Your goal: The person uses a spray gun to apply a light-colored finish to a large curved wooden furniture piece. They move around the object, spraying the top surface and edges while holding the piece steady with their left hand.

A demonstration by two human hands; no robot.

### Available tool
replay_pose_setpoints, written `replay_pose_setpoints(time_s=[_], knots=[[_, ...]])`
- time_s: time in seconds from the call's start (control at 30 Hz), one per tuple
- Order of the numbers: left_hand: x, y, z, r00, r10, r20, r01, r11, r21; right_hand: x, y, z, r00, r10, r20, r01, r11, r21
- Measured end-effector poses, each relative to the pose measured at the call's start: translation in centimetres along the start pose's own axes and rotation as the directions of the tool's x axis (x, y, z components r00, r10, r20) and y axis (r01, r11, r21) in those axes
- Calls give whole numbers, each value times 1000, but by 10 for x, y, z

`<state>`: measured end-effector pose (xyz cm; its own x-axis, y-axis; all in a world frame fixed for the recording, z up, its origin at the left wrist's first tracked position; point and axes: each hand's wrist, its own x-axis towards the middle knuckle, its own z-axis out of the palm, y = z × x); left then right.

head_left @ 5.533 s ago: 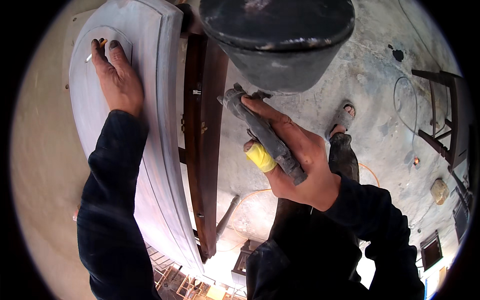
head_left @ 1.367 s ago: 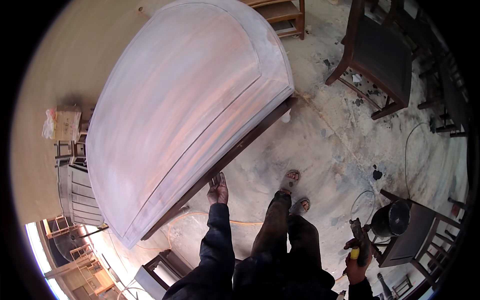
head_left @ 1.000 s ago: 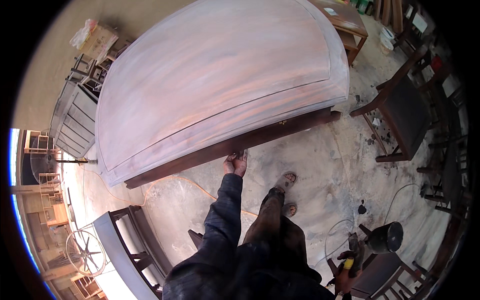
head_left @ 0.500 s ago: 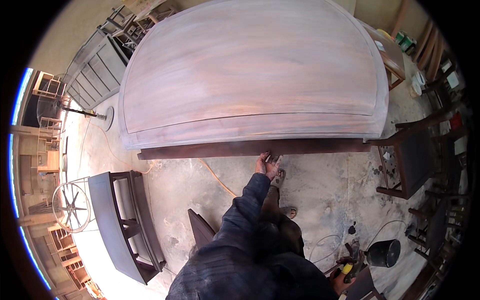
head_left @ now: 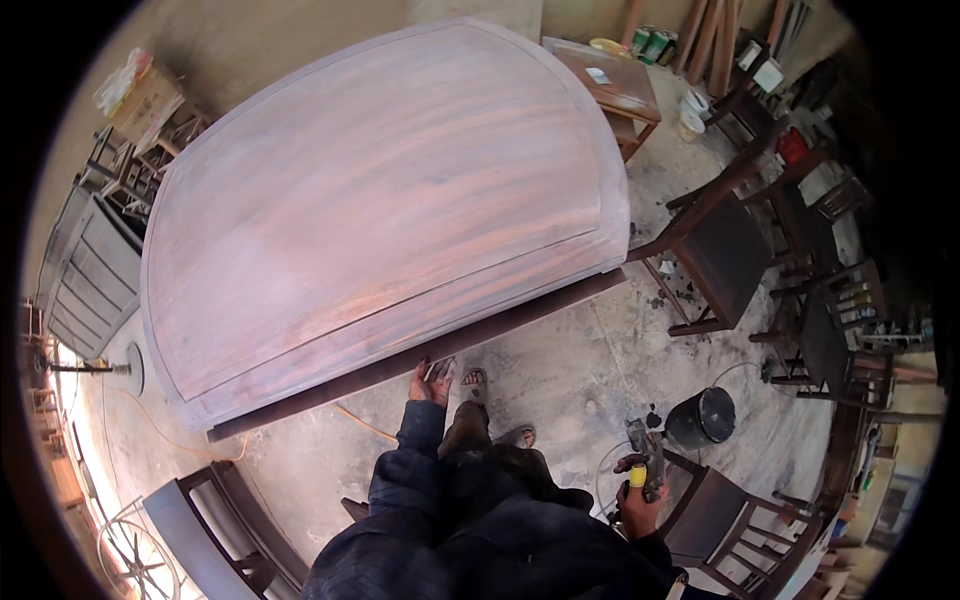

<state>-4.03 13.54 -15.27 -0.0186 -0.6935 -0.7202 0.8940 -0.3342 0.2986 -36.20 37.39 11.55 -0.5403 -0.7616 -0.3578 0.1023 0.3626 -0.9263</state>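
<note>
A large table top (head_left: 390,210) with a hazy, whitish-pink wood surface and rounded sides stands in front of me. Along its near side, a dark brown rail (head_left: 510,323) shows below the edge. My left hand (head_left: 432,384) is at this rail, palm up with fingers apart, its fingertips at or just under the wood; exact contact is hard to see. Out to my lower right, my right hand (head_left: 641,512) grips a dark grey hand tool (head_left: 655,468) with a yellow part. The tool's exact kind is unclear.
Dark chairs (head_left: 722,250) crowd the right side. A black bucket (head_left: 702,417) stands near my right hand, beside another chair (head_left: 700,510). A dark cabinet-like piece (head_left: 215,535) lies lower left. An orange hose (head_left: 365,422) runs along the floor; a side table (head_left: 610,85) stands behind.
My view has swung right, so the table now slants and sits further left. My right hand with the tool shows more fully. My left hand stays at the rail.
</note>
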Motion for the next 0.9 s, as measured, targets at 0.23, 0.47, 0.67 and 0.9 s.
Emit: replay_pose_setpoints(time_s=[0.23, 0.47, 0.67, 0.9], knots=[[-24, 5, 35, 1000, 16, 8, -16, 999, 39, 11, -11, 0, 984, -150, -94, 151, 988, 5], [-14, 11, 29, 997, 79, 7, -79, 979, 187, 34, 2, -21, 975, -199, -95, 210, 969, 127], [9, 33, 10, 981, 81, 175, -129, 950, 284, 70, 6, -33, 937, -346, -39, 347, 937, 27], [-18, 14, 39, 998, 2, -70, 26, 919, 392, 108, 14, -46, 948, -316, -32, 317, 948, 22]])
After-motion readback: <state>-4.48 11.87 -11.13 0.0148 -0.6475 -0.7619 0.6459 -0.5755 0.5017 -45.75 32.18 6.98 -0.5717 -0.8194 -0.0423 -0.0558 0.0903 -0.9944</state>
